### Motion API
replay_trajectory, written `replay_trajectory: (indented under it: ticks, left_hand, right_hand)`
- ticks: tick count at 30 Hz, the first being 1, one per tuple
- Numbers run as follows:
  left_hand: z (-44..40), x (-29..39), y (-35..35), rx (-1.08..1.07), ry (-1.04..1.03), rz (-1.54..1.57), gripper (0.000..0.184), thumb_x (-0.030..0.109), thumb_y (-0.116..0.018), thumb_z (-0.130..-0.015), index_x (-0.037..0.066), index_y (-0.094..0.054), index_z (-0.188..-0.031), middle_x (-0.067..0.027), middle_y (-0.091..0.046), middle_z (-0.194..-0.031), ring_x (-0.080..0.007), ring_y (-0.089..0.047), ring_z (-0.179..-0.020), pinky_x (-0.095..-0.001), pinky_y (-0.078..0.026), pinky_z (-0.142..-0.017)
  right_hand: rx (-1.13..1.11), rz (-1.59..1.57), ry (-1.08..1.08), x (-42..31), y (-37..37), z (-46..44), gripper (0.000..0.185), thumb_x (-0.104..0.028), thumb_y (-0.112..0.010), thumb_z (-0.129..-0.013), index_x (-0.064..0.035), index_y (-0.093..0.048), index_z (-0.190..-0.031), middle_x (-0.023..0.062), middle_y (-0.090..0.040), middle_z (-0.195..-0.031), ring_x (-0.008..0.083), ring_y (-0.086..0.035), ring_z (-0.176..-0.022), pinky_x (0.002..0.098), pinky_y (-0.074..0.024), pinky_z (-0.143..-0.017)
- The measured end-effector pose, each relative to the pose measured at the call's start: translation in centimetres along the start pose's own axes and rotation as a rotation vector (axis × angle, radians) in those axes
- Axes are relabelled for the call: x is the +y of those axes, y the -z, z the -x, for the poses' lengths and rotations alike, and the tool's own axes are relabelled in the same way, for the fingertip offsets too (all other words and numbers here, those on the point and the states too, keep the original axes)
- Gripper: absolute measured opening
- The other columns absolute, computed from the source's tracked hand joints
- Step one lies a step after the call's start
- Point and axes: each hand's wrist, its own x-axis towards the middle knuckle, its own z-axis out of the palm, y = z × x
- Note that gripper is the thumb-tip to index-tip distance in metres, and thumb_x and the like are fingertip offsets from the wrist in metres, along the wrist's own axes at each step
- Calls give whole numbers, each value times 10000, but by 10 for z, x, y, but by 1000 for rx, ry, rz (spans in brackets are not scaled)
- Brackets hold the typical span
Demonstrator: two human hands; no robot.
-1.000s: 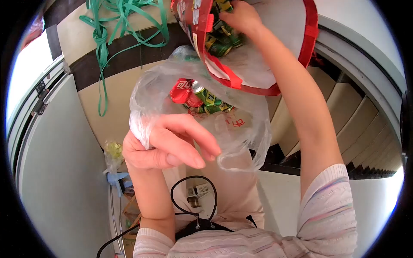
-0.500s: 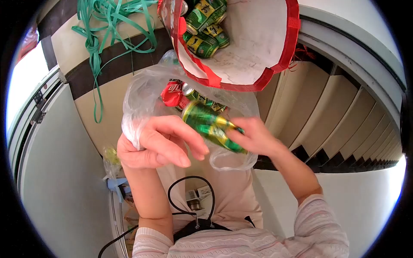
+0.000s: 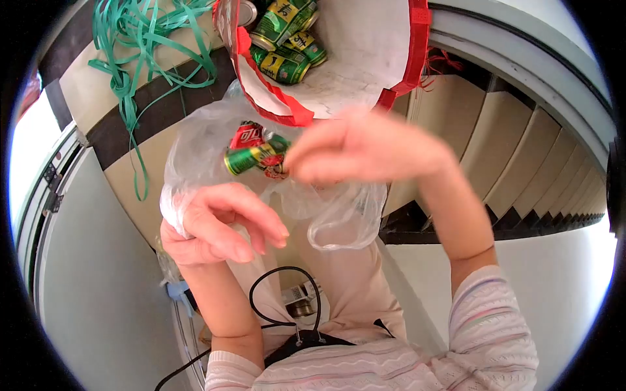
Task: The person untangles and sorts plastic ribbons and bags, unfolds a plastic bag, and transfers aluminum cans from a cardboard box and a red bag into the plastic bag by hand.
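Note:
My left hand [image 3: 218,225] has the rim of a clear plastic bag [image 3: 189,153] looped over its thumb side, fingers curled and holding the bag's mouth apart. Inside the bag are a crushed red cola can [image 3: 248,135] and a green-and-yellow can [image 3: 251,158] lying tilted across it. My right hand [image 3: 372,146], blurred by motion, is over the bag's right side with no can visible in it. Its fingers point left and are near the green can's end. Above, a red-rimmed bag with a white lining [image 3: 352,62] holds several green cans [image 3: 283,64].
A tangle of green plastic strapping [image 3: 153,45] hangs at the upper left. Stairs [image 3: 508,150] descend on the right beside a white wall [image 3: 482,293]. A grey door panel [image 3: 104,260] stands on the left. A black cord [image 3: 254,293] loops at my waist.
The green can has left my right hand and is in the plastic bag. My right hand has moved up toward the red-rimmed bag. The view has shifted slightly.

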Motion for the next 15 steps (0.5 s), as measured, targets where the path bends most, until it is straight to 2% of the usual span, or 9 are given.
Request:
replay_trajectory:
  ticks: [1, 2, 3, 4, 5, 6, 7, 8, 15]
  left_hand:
    - [-1, 1, 1, -13, 1, -3, 178, 113, -534, -841, -22, -645, -868, -339, -539, -953, -341, -612, -761, -292, -512, -549]
    - [0, 1, 3, -26, 2, -6, 178, 114, -533, -841, -21, -646, -868, -338, -540, -953, -340, -612, -765, -290, -512, -549]
    - [-1, 2, 4, -37, 4, -11, 179, 115, -533, -841, -21, -646, -868, -337, -541, -954, -339, -612, -770, -288, -512, -550]
    - [-1, 3, 5, -54, 5, -10, 179, 115, -532, -842, -19, -647, -869, -336, -541, -957, -336, -612, -773, -286, -512, -551]
    - [-2, 3, 6, -68, 7, -12, 179, 114, -531, -842, -17, -648, -870, -334, -542, -959, -334, -612, -776, -283, -512, -553]
    - [-3, 4, 7, -79, 9, -14, 179, 114, -529, -842, -15, -649, -871, -332, -543, -962, -331, -612, -779, -281, -512, -555]
    - [-3, 4, 8, -91, -3, -20, 178, 114, -529, -842, -13, -651, -870, -330, -544, -962, -329, -612, -778, -279, -512, -555]
    - [-4, 3, 9, -102, -13, -25, 178, 114, -528, -842, -12, -652, -868, -329, -545, -962, -326, -613, -776, -278, -512, -556]
    - [4, 6, 14, -65, -12, -33, 188, 138, -541, -842, -10, -657, -854, -330, -546, -962, -326, -615, -774, -281, -515, -553]
  right_hand:
    - [184, 125, 91, -4, 19, -9, 180, -158, -592, -803, -12, -632, -901, 48, -630, -776, 87, -573, -693, 245, -476, -628]
    - [404, 391, 170, -8, 38, -30, 167, -162, -557, -740, -45, -647, -818, 124, -637, -776, 256, -605, -722, 327, -475, -668]
    - [559, 617, 265, 5, 59, -58, 185, -152, -559, -711, -67, -656, -843, 133, -641, -826, 284, -606, -762, 347, -478, -706]
    - [604, 790, 176, 23, 79, -88, 226, -167, -564, -720, -85, -650, -912, 128, -644, -837, 286, -613, -805, 355, -480, -740]
    - [507, 954, -134, 22, 91, -116, 346, -151, -562, -732, -40, -549, -1060, 144, -613, -993, 292, -568, -979, 362, -416, -890]
    - [416, 1243, -286, 35, 96, -142, 329, -117, -511, -753, -87, -566, -1076, 135, -580, -1079, 289, -535, -1039, 431, -375, -927]
    - [510, 1330, -206, 79, 100, -170, 304, -126, -463, -790, -102, -584, -1068, 128, -532, -1160, 289, -465, -1127, 539, -281, -962]
    - [362, 1295, -307, 89, 99, -182, 315, -139, -418, -820, -111, -576, -1090, 112, -482, -1226, 289, -382, -1195, 609, -197, -963]
    - [282, 1567, -382, 121, 87, -179, 362, -241, -527, -776, -108, -564, -1110, 132, -505, -1140, 329, -425, -1112, 608, -236, -938]
